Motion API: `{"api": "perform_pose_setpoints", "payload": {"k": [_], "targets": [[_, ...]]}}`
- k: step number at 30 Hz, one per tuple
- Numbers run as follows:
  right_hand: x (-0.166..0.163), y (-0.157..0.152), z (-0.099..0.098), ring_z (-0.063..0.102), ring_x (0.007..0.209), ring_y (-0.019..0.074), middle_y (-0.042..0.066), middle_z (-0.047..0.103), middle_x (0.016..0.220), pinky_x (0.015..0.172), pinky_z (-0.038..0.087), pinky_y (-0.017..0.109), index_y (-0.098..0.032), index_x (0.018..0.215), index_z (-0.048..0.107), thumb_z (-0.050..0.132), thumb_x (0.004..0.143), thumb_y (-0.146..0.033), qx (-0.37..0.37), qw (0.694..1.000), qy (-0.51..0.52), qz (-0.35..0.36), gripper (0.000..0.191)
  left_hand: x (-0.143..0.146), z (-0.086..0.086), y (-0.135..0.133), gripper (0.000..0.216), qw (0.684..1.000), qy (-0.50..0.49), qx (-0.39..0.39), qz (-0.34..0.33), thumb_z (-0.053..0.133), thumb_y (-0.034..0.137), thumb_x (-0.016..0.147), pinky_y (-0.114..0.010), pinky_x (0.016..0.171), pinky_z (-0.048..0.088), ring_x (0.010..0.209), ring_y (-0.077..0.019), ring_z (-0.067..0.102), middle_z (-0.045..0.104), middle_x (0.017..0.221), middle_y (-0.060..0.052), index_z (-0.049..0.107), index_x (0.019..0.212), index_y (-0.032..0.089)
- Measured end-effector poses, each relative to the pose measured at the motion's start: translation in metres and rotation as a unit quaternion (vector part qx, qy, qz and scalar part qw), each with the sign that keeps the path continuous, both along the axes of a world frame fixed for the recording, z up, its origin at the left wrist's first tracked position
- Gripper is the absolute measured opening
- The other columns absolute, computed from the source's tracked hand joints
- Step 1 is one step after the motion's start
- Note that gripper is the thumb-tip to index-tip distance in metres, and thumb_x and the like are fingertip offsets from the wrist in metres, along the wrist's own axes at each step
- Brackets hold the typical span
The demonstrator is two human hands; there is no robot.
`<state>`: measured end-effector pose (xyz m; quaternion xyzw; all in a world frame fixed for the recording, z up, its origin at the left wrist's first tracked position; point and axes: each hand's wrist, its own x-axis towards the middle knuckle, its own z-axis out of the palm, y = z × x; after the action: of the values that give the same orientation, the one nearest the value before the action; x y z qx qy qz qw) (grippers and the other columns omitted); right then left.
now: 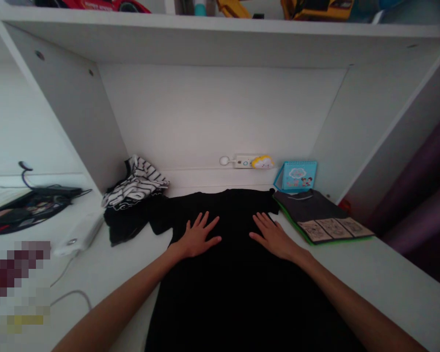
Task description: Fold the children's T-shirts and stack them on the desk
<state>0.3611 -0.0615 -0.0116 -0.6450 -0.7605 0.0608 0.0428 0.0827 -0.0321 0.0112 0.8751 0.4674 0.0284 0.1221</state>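
A black T-shirt [234, 283] lies spread on the white desk, its collar end toward the back wall and its lower part running out of view at the bottom. My left hand [196, 237] rests flat on the left of its chest, fingers spread. Flat on the right side of the chest lies my right hand [273, 237], fingers stretched out and thumb apart. Neither hand holds anything. The shirt's left sleeve reaches toward a crumpled pile with a black-and-white striped garment [137, 183] on top. Its right sleeve lies close to a folded dark grey shirt [311, 210].
Behind the shirt, a power strip [244, 161] with a cloud-shaped plug sits at the wall. A blue desk calendar [298, 176] stands at the back right. At left are a white box-like device [78, 234] with a cable and a black tray [33, 208]. A shelf [220, 29] overhangs.
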Motion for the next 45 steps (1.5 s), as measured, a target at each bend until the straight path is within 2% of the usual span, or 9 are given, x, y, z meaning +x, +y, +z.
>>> {"api": "perform_pose_setpoints", "payload": {"k": [5,17,20,23,27,31,35,41,45], "targets": [[0.006,-0.066,-0.014,0.006,0.132,0.0212,0.003,0.009,0.145,0.104,0.016,0.043,-0.024,0.139,0.012,0.021,0.082,-0.062,-0.005,0.999,0.019,0.028,0.069,-0.016,-0.007,-0.042,0.063,0.999,0.015,0.008,-0.038,0.024,0.067,0.079,-0.065,0.094,0.007,0.131,-0.0322,0.002,0.003,0.145,-0.004,0.013,0.135,0.04],[0.037,-0.104,-0.009,0.011,0.131,0.0275,0.009,0.018,0.143,0.097,0.019,0.057,-0.017,0.136,0.025,0.028,0.085,-0.051,0.03,0.991,-0.067,-0.115,0.061,-0.06,-0.006,-0.055,0.075,0.994,0.047,0.016,0.096,0.035,0.071,0.071,-0.06,0.096,0.011,0.128,-0.0395,0.008,0.014,0.144,-0.007,0.024,0.135,0.034],[0.004,-0.134,0.011,0.02,0.128,0.0296,0.016,0.021,0.141,0.099,0.019,0.055,-0.011,0.132,0.035,0.037,0.084,-0.042,0.046,0.994,-0.051,-0.09,0.057,-0.085,0.005,-0.049,0.058,0.991,0.034,0.026,0.13,0.042,0.059,0.075,-0.049,0.097,0.024,0.121,-0.0338,0.033,0.039,0.133,-0.009,0.046,0.124,0.026],[-0.06,-0.17,0.031,0.026,0.127,0.0233,0.01,0.027,0.14,0.101,0.026,0.043,-0.02,0.133,0.033,0.037,0.085,-0.046,0.004,0.992,0.073,0.103,0.055,-0.108,0.014,-0.025,0.043,0.972,-0.004,0.049,0.231,0.037,0.048,0.082,-0.034,0.085,0.039,0.099,-0.0271,0.055,0.061,0.105,-0.012,0.059,0.102,0.017],[-0.155,-0.198,0.025,0.029,0.125,0.0257,0.01,0.028,0.14,0.097,0.033,0.041,-0.021,0.134,0.028,0.049,0.077,-0.054,0.027,0.937,0.129,0.322,0.069,-0.128,0.013,0.015,0.053,0.902,-0.101,0.055,0.416,0.045,0.05,0.078,-0.036,0.076,0.043,0.092,-0.0308,0.058,0.062,0.095,-0.018,0.048,0.11,0.007],[-0.216,-0.198,0.005,0.047,0.106,0.0283,0.015,0.05,0.117,0.083,0.044,0.046,-0.017,0.122,0.04,0.053,0.076,-0.049,0.132,0.933,0.087,0.323,0.058,-0.127,0.0,0.044,0.057,0.865,-0.222,0.05,0.447,0.053,0.045,0.075,-0.033,0.072,0.045,0.092,-0.0274,0.059,0.059,0.103,-0.017,0.042,0.118,0.011],[-0.226,-0.191,0.006,0.051,0.091,0.0234,0.008,0.055,0.098,0.073,0.048,0.041,-0.021,0.112,0.047,0.061,0.071,-0.042,0.149,0.934,0.077,0.315,0.049,-0.114,-0.005,0.06,0.053,0.859,-0.252,0.061,0.441,0.061,0.029,0.069,-0.03,0.068,0.046,0.089,-0.0243,0.059,0.061,0.101,-0.013,0.045,0.117,0.015],[-0.21,-0.186,0.011,0.052,0.088,0.0159,0.0,0.057,0.096,0.075,0.048,0.027,-0.025,0.109,0.052,0.056,0.078,-0.039,0.118,0.93,0.203,0.282,0.035,-0.106,0.024,0.073,0.038,0.882,-0.315,0.059,0.346,0.057,0.017,0.064,-0.024,0.065,0.046,0.074,-0.0169,0.061,0.065,0.082,-0.003,0.059,0.102,0.016],[-0.216,-0.189,-0.002,0.05,0.1,0.0161,0.001,0.056,0.111,0.083,0.045,0.025,-0.027,0.11,0.053,0.057,0.076,-0.04,0.181,0.922,0.26,0.224,0.036,-0.12,0.039,0.075,0.037,0.898,-0.251,0.132,0.337,0.056,0.017,0.064,-0.026,0.074,0.044,0.082,-0.019,0.059,0.063,0.09,-0.005,0.059,0.101,0.015]]}}
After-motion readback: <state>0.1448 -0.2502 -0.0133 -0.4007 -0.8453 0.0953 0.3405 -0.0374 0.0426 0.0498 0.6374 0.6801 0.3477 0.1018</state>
